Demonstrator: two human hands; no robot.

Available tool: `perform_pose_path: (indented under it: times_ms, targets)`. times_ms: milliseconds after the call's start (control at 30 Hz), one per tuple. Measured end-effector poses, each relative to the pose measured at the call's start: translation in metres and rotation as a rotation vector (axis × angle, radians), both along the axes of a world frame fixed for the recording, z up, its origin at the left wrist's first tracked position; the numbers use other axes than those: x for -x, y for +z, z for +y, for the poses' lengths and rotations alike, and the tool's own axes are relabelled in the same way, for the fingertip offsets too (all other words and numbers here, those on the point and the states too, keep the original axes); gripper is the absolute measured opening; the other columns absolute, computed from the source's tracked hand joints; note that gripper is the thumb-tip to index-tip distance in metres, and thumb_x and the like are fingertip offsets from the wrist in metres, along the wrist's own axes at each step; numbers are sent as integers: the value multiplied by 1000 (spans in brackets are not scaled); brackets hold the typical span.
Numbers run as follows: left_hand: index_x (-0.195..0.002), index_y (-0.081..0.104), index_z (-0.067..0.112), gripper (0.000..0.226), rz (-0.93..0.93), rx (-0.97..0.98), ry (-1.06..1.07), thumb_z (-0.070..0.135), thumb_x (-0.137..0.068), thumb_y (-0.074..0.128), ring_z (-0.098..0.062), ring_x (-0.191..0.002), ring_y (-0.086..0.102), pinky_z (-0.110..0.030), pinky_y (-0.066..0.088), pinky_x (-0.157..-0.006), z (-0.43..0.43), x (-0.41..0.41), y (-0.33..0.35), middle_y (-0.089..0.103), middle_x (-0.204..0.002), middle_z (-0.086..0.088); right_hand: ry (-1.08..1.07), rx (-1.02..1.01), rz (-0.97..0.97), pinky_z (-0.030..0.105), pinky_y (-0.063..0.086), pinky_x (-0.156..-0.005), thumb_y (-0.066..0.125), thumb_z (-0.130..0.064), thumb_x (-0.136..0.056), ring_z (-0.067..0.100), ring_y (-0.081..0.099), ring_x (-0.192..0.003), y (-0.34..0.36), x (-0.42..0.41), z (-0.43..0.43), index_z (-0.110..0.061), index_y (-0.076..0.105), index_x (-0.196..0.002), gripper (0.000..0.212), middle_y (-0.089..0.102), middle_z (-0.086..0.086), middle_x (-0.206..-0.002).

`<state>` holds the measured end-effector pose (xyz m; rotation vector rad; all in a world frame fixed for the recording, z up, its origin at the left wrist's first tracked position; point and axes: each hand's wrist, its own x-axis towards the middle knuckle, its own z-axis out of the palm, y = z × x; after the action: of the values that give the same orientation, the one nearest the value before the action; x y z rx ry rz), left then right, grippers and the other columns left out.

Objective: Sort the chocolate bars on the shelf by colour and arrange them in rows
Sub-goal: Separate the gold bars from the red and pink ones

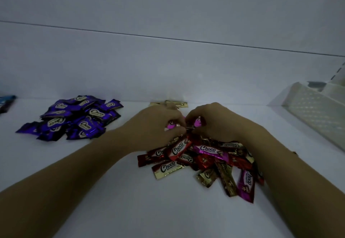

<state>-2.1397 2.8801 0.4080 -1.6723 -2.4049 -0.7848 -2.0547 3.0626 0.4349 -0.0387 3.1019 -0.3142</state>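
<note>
A mixed pile of red, pink and gold Choco bars (201, 159) lies on the white shelf (130, 200) in the middle right. My left hand (158, 125) and my right hand (216, 122) meet at the far end of that pile, fingertips curled together and pinching a bar's wrapper end between them. Pink wrappers (171, 125) show under the fingers, and which bar is pinched is partly hidden. A sorted heap of purple bars (76, 118) sits to the left. A few gold bars (177, 104) lie behind my hands, near the back wall.
Blue bars (6, 101) peek in at the far left edge. A white perforated plastic divider (313, 110) stands at the right. The shelf's back wall runs just behind the gold bars.
</note>
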Motion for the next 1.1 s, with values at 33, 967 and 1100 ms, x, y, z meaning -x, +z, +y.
perform_pose_path:
  times_ms: [33, 967, 1100]
  targets:
    - [-103, 67, 29, 20, -15, 28, -8, 41, -90, 59, 7, -81, 46, -16, 33, -69, 2, -3, -2, 44, -87, 24, -3, -2, -2, 21, 38, -76, 64, -27, -91, 4, 47, -85, -1, 1, -1, -29, 64, -120, 29, 64, -7, -116]
    - [-116, 62, 19, 38, -125, -105, 378, 47, -92, 54, -14, -94, 57, -29, 46, -83, 15, 25, 13, 62, -112, -1, -253, 45, 14, 14, 42, -60, 70, -27, -87, 2, 66, -71, 32, -6, 42, -28, 70, -103, 16, 70, -11, -94]
    - [-143, 39, 20, 62, -79, 91, 393, 52, -91, 51, -26, -134, 28, -40, 30, -108, 17, 33, 5, 25, -151, -5, -313, 34, -1, 14, 43, -55, 70, -28, -87, 1, 64, -63, 30, -10, 53, -23, 72, -99, 12, 71, -8, -91]
